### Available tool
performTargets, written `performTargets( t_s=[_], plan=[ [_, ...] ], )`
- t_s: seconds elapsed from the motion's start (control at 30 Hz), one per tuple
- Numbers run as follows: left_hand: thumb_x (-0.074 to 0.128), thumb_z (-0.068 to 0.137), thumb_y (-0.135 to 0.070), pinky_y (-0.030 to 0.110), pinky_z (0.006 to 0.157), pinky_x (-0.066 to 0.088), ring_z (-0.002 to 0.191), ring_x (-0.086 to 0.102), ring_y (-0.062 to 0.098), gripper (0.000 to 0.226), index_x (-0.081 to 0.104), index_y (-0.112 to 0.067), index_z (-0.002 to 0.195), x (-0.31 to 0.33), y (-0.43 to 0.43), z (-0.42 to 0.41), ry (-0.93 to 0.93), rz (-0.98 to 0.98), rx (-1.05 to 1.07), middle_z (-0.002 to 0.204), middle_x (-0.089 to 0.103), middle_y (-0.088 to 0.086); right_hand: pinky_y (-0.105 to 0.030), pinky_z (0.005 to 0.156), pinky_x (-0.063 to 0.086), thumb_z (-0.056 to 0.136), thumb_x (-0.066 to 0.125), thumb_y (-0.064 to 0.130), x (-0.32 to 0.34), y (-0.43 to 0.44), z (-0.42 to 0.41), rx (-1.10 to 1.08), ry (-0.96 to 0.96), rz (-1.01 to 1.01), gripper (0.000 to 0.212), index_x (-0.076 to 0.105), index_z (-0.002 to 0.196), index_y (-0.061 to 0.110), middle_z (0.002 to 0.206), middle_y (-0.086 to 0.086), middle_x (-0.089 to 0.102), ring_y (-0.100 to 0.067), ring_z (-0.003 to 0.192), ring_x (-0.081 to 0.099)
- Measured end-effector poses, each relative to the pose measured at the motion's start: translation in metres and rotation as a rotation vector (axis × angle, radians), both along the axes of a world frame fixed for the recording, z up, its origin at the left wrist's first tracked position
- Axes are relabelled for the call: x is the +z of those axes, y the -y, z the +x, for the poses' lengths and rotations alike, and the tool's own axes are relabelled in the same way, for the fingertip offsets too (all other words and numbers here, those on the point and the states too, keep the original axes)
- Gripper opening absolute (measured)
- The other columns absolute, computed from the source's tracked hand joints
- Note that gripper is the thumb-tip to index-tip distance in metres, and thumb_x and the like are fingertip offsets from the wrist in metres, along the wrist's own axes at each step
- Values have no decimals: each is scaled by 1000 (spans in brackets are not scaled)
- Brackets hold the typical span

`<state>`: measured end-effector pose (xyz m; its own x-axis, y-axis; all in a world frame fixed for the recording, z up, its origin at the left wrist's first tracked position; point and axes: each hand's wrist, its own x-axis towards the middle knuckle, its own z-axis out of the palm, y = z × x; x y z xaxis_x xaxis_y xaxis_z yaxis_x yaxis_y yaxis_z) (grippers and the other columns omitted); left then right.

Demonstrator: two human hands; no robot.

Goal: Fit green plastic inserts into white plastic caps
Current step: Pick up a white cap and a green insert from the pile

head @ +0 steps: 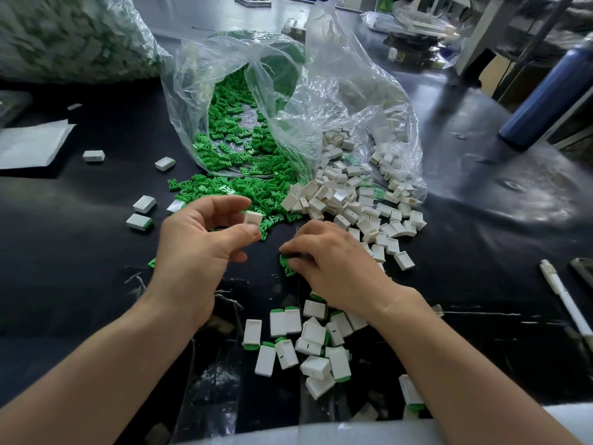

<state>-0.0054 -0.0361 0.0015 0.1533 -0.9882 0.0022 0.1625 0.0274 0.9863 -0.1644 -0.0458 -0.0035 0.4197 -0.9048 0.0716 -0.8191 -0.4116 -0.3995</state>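
Two bare forearms reach in from the bottom edge over a black table (80, 252) whose covering is scuffed and torn near the front and glossy farther back. Between the wrists lies a loose pile of assembled pieces (314, 342) — white bodies with a green rim showing at one end. The left hand (199, 248) is raised slightly off the surface, thumb and forefinger curled to pinch a single white cap (251, 217), the other fingers folded in loosely. The right hand (327, 261) is lower, knuckles up, its fingers bent down round a green insert (286, 264) that lies on the table just in front of the pile. Beyond the hands a crumpled clear plastic bag (337, 101) lies open toward the person: a heap of green inserts (237, 149) spills from its left half, a heap of white caps (353, 200) from its right, and the two heaps touch in the middle. A few stray pieces (144, 203) sit apart at the left, near a white sheet (29, 144). At the upper left a big bag (73, 36) of green-and-white parts is blurred. A blue bottle (552, 97) stands at the right, a white pen (564, 300) lies at the right edge — and more bags and clutter fill the far benches.
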Motion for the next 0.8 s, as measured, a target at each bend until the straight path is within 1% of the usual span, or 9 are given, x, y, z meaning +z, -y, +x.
performTargets(
  t_s=[0.1, 0.2, 0.27, 0.33, 0.43, 0.53, 0.63, 0.73, 0.8],
  plan=[
    [66, 75, 8, 14, 45, 46, 71, 63, 18, 28, 66, -20, 78, 0, 0, -2, 18, 0, -10, 75, 65, 2, -23, 86, 31, 88, 58, 20, 1, -2, 0, -11, 33, 24, 18, 66, 103, 14, 106, -2, 56, -20, 104, 49],
    [66, 75, 7, 14, 44, 45, 64, 64, 11, 27, 66, -20, 76, 0, 0, -3, 21, 6, -13, 66, 67, -6, -26, 77, 34, 86, 60, 17, 2, -3, 1, -21, 71, 38, 10, 59, 93, 11, 90, 1, 53, -21, 90, 52],
    [66, 75, 7, 14, 44, 45, 61, 65, 8, 27, 66, -19, 75, 1, -1, -3, 29, 10, -20, 63, 68, -8, -28, 73, 35, 86, 61, 15, 3, -3, 1, -35, 94, 48, 10, 54, 92, 10, 85, 2, 51, -22, 85, 52],
    [66, 74, 8, 14, 44, 45, 60, 65, 7, 27, 66, -19, 75, 1, -1, -3, 34, 12, -24, 63, 68, -8, -29, 76, 36, 86, 60, 14, 4, -3, 1, -38, 103, 65, 14, 54, 99, 10, 87, 3, 51, -22, 88, 52],
    [66, 75, 7, 15, 45, 46, 61, 65, 7, 27, 67, -20, 74, 1, -2, -3, 37, 17, -28, 63, 68, -8, -31, 87, 38, 89, 56, 15, 2, -4, 2, -28, 90, 80, 24, 57, 113, 14, 98, 1, 54, -21, 97, 53],
    [66, 75, 7, 15, 45, 46, 60, 64, 7, 27, 66, -19, 75, 2, -2, -4, 38, 24, -30, 62, 68, -8, -34, 91, 39, 91, 54, 17, 2, -5, 1, -21, 71, 68, 25, 63, 114, 21, 105, -2, 53, -22, 102, 51],
    [65, 75, 7, 16, 45, 46, 60, 64, 7, 26, 66, -19, 76, 2, -2, -4, 42, 25, -33, 62, 68, -7, -27, 89, 38, 90, 56, 17, 2, -4, -1, -8, 88, 48, 23, 66, 110, 25, 106, 0, 52, -19, 102, 51],
    [65, 75, 7, 15, 45, 45, 60, 64, 7, 26, 67, -19, 75, 2, -3, -4, 38, 29, -40, 63, 68, -7, -17, 81, 31, 90, 56, 14, 1, -3, -3, 24, 78, 26, 20, 69, 104, 20, 105, 3, 50, -16, 101, 50],
    [66, 76, 5, 14, 44, 45, 60, 65, 7, 25, 67, -19, 74, 3, -3, -3, 37, 34, -51, 64, 69, -6, -16, 77, 30, 88, 57, 10, 0, -2, -3, 24, 119, 23, 17, 68, 99, 15, 101, 4, 49, -14, 93, 49]
  ],
)
